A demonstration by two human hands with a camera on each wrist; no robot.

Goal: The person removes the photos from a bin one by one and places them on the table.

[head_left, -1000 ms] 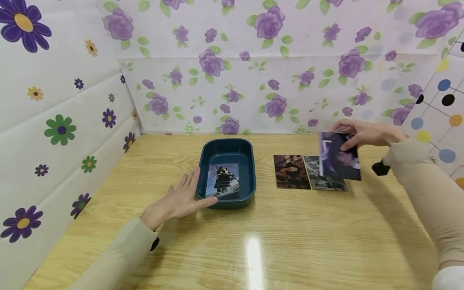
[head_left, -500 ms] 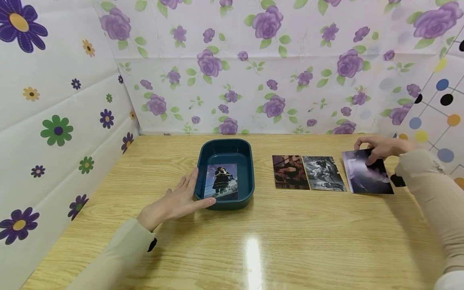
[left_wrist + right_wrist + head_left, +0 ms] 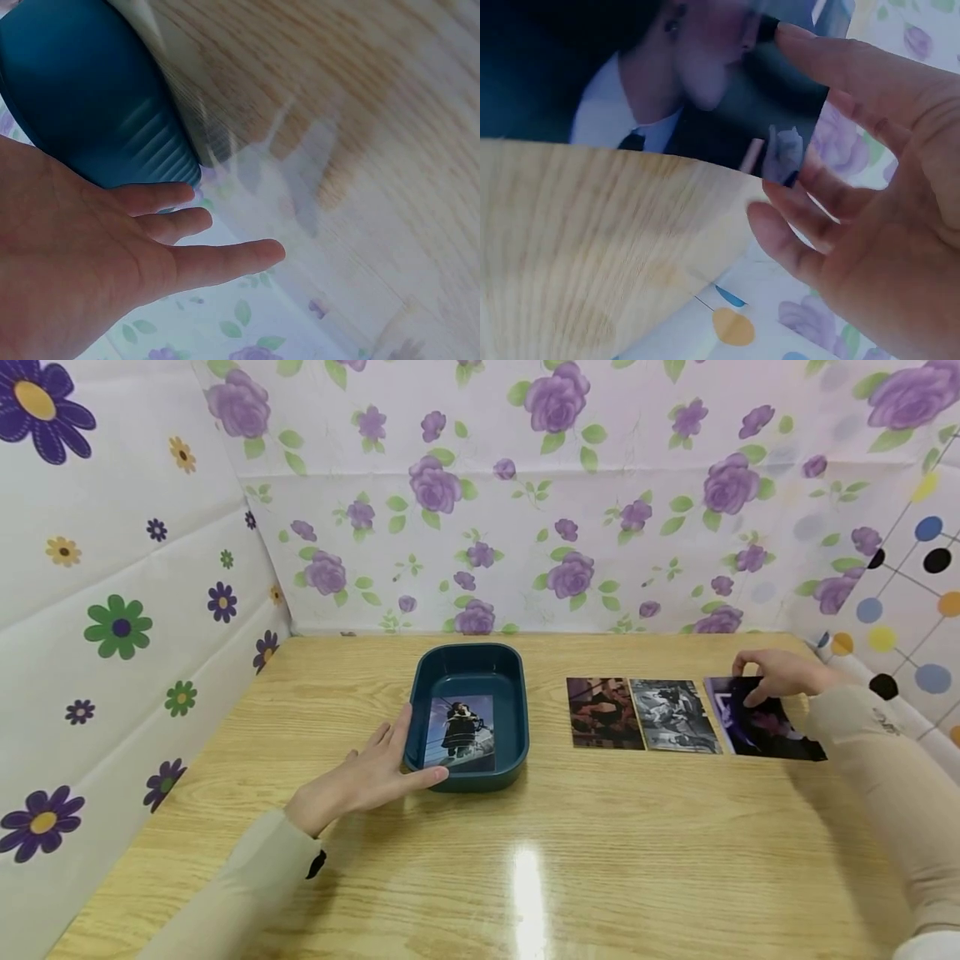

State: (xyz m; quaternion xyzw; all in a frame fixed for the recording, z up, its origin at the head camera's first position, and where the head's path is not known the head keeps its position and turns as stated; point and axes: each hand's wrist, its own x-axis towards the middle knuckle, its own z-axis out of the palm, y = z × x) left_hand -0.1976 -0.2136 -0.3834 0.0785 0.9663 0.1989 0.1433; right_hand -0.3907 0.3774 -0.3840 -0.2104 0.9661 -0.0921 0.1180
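Observation:
At the right of the head view, my right hand (image 3: 786,674) pinches the far edge of a dark purple photo card (image 3: 757,727), thumb on its face. The card lies low over the table beside two others. In the right wrist view the fingers curl behind the card's edge (image 3: 727,135). My left hand (image 3: 352,783) rests against the left side and near corner of a dark teal rectangular tray (image 3: 520,710), fingers straight and spread. Inside the tray is a photo card (image 3: 461,731) of a figure under a blue-violet sky.
A reddish-brown photo card (image 3: 603,713) and a black-and-white one (image 3: 675,716) lie side by side, right of the tray. The wooden table (image 3: 600,852) meets a flower-print backdrop (image 3: 525,527) behind and patterned sheets at both sides.
My right hand has carried the dark purple photo card rightward and lowered it beside the black-and-white one, uncovering that card. My left hand has stayed against the tray.

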